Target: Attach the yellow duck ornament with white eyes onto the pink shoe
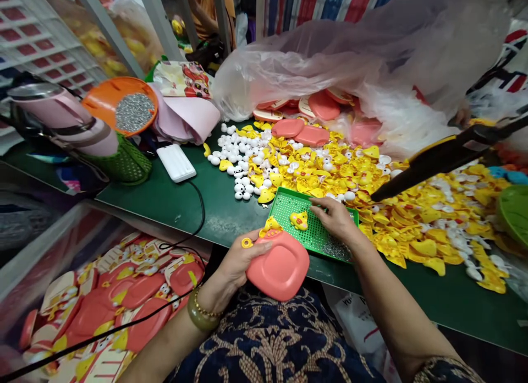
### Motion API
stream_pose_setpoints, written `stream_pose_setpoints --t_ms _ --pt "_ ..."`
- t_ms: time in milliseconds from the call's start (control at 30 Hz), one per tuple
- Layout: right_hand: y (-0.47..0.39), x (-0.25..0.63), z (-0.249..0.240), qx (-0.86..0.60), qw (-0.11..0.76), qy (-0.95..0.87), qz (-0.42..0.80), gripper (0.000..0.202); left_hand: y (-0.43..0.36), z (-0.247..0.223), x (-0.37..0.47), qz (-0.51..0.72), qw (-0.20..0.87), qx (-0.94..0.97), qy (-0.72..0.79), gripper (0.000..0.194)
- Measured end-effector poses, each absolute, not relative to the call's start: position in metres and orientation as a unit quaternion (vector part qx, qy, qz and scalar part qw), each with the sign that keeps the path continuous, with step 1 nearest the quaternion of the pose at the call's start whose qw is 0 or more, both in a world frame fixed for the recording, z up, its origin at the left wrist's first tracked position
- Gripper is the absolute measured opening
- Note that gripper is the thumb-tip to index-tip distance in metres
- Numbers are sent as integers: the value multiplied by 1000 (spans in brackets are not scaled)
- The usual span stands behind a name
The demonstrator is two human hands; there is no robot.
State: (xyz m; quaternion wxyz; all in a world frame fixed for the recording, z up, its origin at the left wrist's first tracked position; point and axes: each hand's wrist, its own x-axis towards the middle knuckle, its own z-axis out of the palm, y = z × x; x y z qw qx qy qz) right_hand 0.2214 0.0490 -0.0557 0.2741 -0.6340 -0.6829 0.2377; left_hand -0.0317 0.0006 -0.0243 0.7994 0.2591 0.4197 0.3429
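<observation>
Across our dark green table (165, 198), a heap of yellow plastic pieces (330, 176) spreads beneath a black pole (441, 160); nearer us lies a green perforated tray (284, 204). In front of it, our left hand (235, 264) clamps a smooth coral rounded-square piece (280, 267), yellow at its top; our right hand (336, 220) is near a yellow duck face (299, 220), its grip unclear

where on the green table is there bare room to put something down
Bare green table shows between the white power bank and the white eye pieces, left of the green tray. Crowded: right of the tray, under yellow pieces.
</observation>
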Motion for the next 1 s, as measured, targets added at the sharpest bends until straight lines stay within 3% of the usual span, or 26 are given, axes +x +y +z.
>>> stream_pose_setpoints --t_ms 133,233,333,400,467,633,700,800,933,1000 --pt "32 202 -61 -602 209 -751 174 34 1 -25 -29 339 803 269 411 50" --pt "31 183 -63 -599 182 -762 163 25 2 -26 -28 331 805 274 409 49" --pt "52 173 -49 -592 273 -735 185 25 1 -27 -29 335 806 271 406 49" --pt "74 172 -36 -594 367 -700 150 31 0 -28 -30 340 805 269 405 48" --pt "97 174 -27 -619 398 -669 102 32 -2 -28 -32 348 803 269 402 48" --pt "132 182 -29 -725 187 -652 118 30 -4 -26 -35 358 806 265 390 46" --pt "134 185 -34 -728 173 -651 125 33 -3 -25 -34 356 808 260 390 44" --pt "123 191 -38 -724 224 -637 141 39 -2 -21 -32 352 811 251 394 42" --pt "78 191 -49 -670 384 -613 164 35 -1 -18 -27 351 816 239 392 43" --pt "50 188 -59 -637 397 -647 133 30 -1 -18 -25 351 819 232 390 44"
